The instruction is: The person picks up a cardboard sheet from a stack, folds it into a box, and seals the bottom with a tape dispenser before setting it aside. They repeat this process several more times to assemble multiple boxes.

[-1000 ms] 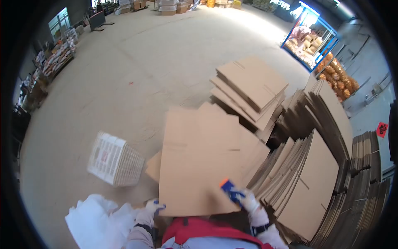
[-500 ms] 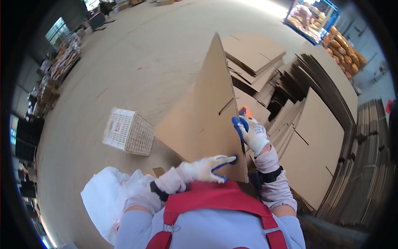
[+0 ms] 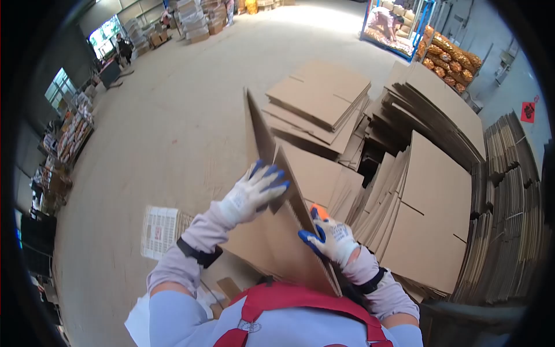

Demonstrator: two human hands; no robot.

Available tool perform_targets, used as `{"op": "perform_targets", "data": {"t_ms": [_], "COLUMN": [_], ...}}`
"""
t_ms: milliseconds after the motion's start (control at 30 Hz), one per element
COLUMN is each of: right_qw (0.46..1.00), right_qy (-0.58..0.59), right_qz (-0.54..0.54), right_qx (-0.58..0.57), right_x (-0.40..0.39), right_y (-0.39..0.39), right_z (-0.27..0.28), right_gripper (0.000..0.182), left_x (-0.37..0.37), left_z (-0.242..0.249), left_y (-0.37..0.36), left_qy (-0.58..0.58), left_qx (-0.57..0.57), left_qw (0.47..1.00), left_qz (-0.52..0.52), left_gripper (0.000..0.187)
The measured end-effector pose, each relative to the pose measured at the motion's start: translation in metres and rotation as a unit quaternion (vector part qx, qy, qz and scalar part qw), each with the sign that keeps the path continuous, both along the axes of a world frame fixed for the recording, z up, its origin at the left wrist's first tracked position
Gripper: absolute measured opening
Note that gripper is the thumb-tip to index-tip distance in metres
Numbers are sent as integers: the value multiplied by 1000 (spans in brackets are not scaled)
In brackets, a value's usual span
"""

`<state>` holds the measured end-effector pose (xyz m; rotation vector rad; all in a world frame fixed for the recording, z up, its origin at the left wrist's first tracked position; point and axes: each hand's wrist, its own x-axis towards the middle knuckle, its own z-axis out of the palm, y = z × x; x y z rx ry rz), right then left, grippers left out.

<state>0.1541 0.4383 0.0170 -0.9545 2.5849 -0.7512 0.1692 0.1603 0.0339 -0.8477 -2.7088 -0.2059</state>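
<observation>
A large brown cardboard piece [image 3: 272, 240] stands upright and folded in front of my body, with its panels partly apart at the top. My left hand [image 3: 248, 194], in a white glove with blue coating, lies spread against its upper part. Further down on the right edge is my right hand [image 3: 330, 236], gloved the same way, its fingers closed round something orange [image 3: 318, 213]. That orange thing is mostly hidden by the glove, and I cannot make out what it is.
Flat cardboard stacks [image 3: 321, 89] lie ahead and right, with more bundles [image 3: 514, 196] at the far right. A white plastic basket [image 3: 160, 232] sits on the floor at left. Orange sacks [image 3: 451, 58] and a bending person [image 3: 384, 22] in a blue frame are further back.
My left hand has moved up and forward from the lower part of the cardboard. The cardboard has tilted left and its panels have come apart. My right hand is slightly lower and further left.
</observation>
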Motion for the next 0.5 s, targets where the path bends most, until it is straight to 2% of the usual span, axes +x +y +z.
{"op": "perform_targets", "data": {"t_ms": [133,167,233,267,300,333,367,400,467,500], "right_qw": [999,998,993,994,992,989,985,984,982,976], "right_qy": [0,6,-29,34,70,94,114,121,114,106], "right_qz": [4,10,-12,-9,-1,2,6,6,20,35], "right_qx": [34,61,114,103,104,116,129,131,146,190], "right_x": [-19,-31,-60,-76,-84,-91,-97,-105,-109,-111], "right_y": [-9,-9,1,17,33,45,55,58,48,31], "right_z": [-11,-9,10,6,21,39,54,62,78,75], "right_gripper": [46,45,45,44,43,41,40,39,38,40], "left_x": [-29,-40,-46,-36,-16,10,35,62,95,90], "left_z": [0,6,15,31,54,79,79,100,86,89], "left_y": [-2,1,-4,-1,9,24,31,53,87,117], "left_qy": [-39,-82,-67,-50,-96,-137,-217,-374,-541,-677], "left_qx": [-8,-5,-20,-10,-8,6,-7,-10,-2,-17], "left_qw": [999,997,997,998,995,987,971,920,830,734], "left_qz": [-18,-4,-33,-47,-41,-84,-96,-114,-139,-52], "left_gripper": [86,83,80,73,62,54,52,56,67,78]}}
